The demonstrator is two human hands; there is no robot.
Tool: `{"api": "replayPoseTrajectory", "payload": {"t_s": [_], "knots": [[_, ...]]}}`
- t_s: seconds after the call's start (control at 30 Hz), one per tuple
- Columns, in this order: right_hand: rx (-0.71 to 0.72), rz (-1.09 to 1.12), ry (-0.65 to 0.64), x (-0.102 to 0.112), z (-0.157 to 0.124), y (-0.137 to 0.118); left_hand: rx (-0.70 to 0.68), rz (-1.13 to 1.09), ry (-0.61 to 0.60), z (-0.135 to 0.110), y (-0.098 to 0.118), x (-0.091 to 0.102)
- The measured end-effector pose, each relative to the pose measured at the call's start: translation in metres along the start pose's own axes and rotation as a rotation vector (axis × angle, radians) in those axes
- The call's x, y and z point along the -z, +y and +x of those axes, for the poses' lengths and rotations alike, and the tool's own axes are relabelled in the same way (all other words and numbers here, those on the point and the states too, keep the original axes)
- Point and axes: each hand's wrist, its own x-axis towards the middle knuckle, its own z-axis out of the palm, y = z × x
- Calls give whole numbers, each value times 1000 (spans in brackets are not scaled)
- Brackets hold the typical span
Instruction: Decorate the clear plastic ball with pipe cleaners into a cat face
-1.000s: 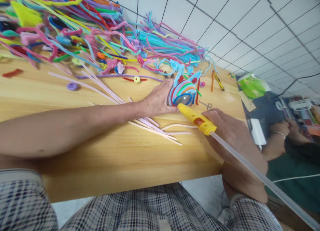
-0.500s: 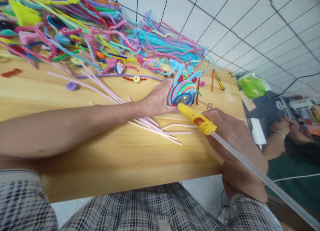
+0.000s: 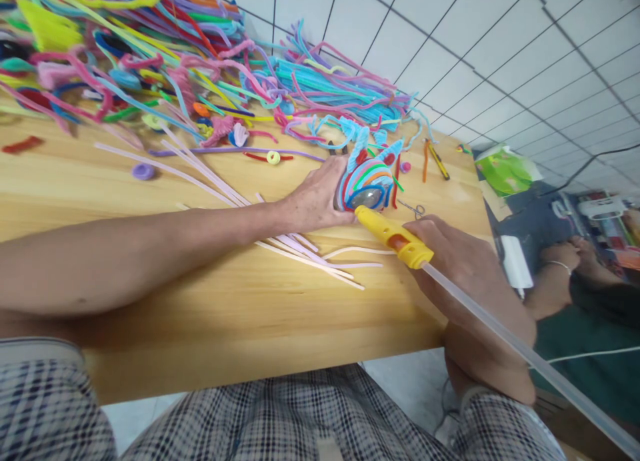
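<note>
My left hand (image 3: pixel 320 191) is closed around a striped pipe-cleaner animal head (image 3: pixel 373 174) with light-blue ears and a shiny dark oval eye rimmed in blue. In my right hand (image 3: pixel 450 261) is a yellow glue gun (image 3: pixel 395 238), with a long translucent glue stick (image 3: pixel 520 348) running out of its back end. The gun's tip meets or nearly meets the head's lower edge, just below the eye; contact cannot be made out. Pale lilac and cream pipe cleaners (image 3: pixel 310 253) lie on the table under my left wrist.
A heap of colourful pipe cleaners (image 3: pixel 340 91) lines the tiled wall. Small scissors (image 3: pixel 417 210) and a yellow utility knife (image 3: pixel 438 161) lie beyond my right hand. A purple coil (image 3: pixel 144 172) rests at left. Another person's hands (image 3: pixel 565 251) are at the far right.
</note>
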Motion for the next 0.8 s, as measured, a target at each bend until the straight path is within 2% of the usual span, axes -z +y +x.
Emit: {"api": "replayPoseTrajectory", "payload": {"t_s": [0.27, 0.43, 0.8], "knots": [[-1, 3, 11, 3, 2, 0, 4, -1, -5, 1, -1, 0], [-1, -6, -36, 6, 2, 0, 7, 7, -6, 0, -1, 0], [-10, -1, -8, 3, 2, 1, 12, 6, -12, 0, 0, 1]]}}
